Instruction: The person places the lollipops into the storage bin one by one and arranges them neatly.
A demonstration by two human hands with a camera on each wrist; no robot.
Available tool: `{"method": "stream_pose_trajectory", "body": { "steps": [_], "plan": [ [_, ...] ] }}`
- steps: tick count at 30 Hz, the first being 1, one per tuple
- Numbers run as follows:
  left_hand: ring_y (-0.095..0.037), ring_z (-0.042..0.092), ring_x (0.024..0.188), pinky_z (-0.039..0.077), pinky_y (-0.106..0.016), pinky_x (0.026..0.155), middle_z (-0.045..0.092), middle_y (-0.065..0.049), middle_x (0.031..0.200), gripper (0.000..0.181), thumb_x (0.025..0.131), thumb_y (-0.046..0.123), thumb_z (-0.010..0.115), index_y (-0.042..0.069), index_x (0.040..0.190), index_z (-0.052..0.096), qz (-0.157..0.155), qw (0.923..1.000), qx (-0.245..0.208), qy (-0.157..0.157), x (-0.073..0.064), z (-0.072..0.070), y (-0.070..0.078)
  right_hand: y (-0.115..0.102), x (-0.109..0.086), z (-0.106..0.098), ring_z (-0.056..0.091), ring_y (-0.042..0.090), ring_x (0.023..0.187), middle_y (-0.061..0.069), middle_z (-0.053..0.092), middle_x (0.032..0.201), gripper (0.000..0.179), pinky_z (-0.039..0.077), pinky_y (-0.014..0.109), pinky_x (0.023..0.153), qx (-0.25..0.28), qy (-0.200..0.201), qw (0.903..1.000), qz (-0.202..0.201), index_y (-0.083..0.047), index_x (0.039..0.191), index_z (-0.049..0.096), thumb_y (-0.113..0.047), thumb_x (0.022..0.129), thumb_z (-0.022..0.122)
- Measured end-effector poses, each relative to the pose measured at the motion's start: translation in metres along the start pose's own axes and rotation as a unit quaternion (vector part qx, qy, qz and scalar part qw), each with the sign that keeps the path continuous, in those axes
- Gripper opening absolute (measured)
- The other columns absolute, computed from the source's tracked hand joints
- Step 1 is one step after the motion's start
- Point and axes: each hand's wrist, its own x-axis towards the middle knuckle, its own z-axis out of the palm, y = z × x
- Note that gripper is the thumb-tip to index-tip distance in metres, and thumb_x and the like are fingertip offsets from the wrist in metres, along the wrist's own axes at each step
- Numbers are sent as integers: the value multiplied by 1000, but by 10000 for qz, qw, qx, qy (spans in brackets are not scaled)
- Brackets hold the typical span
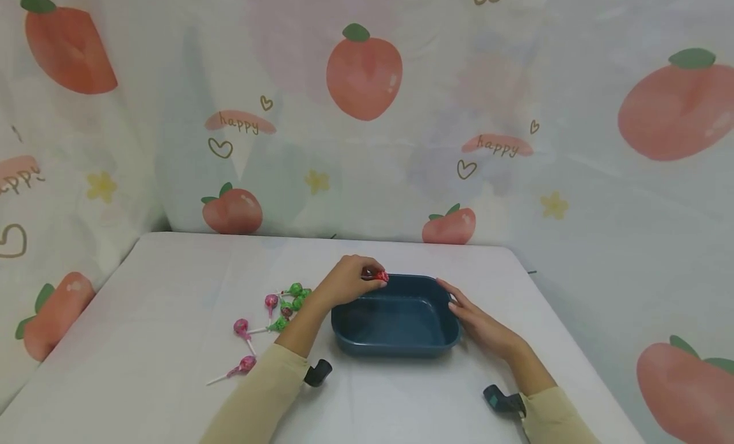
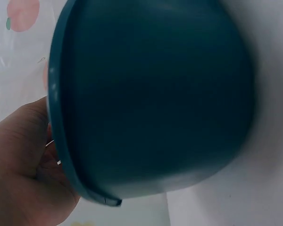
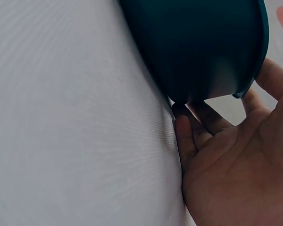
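I see, lower left of centre, lollipops (image 1: 271, 300) the left sleeve (image 1: 258, 393) could brush away. Near centre, the left hand (image 1: 346, 283) pinches a red lollipop (image 1: 382, 276); weakly held, it could fall. Lower right, the right hand (image 1: 483, 320) only touches the basin (image 1: 395, 351), which, bumped, could slide.

Basin (image 1: 395, 351) sits on the desk (image 1: 172, 291), loose lollipops (image 1: 279, 324) to its left. Left hand (image 1: 351, 281), holding another lollipop (image 1: 382, 276), is above basin's left side; right hand (image 1: 480, 320) touches its right end. Cloth (image 1: 390, 176) hangs behind.
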Motion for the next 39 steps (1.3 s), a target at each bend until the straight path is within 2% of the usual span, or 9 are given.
{"method": "stream_pose_trajectory", "body": {
  "steps": [8,13,28,33,39],
  "plan": [
    [-12,70,94,54,-31,89,75,1,100,22,95,18,79,7,114,76,32,9997,-180,-178,11,14,2,-2,0,0,-7,32,156,4,4,172,55,-3,69,116,36,22,10000,74,-34,166,19,-33,114,36],
    [-12,70,96,55,-28,87,76,-2,103,24,94,13,79,5,116,75,2,9989,-389,-276,16,20,6,-5,0,1,-7,31,156,5,3,172,55,-3,68,116,59,8,10000,74,-33,166,18,-31,114,37],
    [-9,67,91,52,-27,87,75,1,99,23,92,14,81,6,113,76,-37,9975,-433,-563,32,45,15,-4,0,3,-6,32,156,5,3,172,55,-3,69,115,107,-45,9998,143,-33,166,17,-33,114,35],
    [-10,66,91,52,-27,86,76,-2,99,21,92,13,81,5,112,77,-131,9984,-393,-396,36,55,21,-4,-2,3,-6,31,156,3,4,172,55,-4,69,115,136,-13,9998,147,-35,166,18,-33,114,35],
    [-13,67,90,54,-28,84,76,-4,100,21,92,11,81,4,111,77,-456,9979,-419,-193,36,66,28,-5,-2,3,-6,31,156,2,4,172,55,-3,70,115,79,8,9998,194,-37,165,19,-35,114,37]
  ]
}}
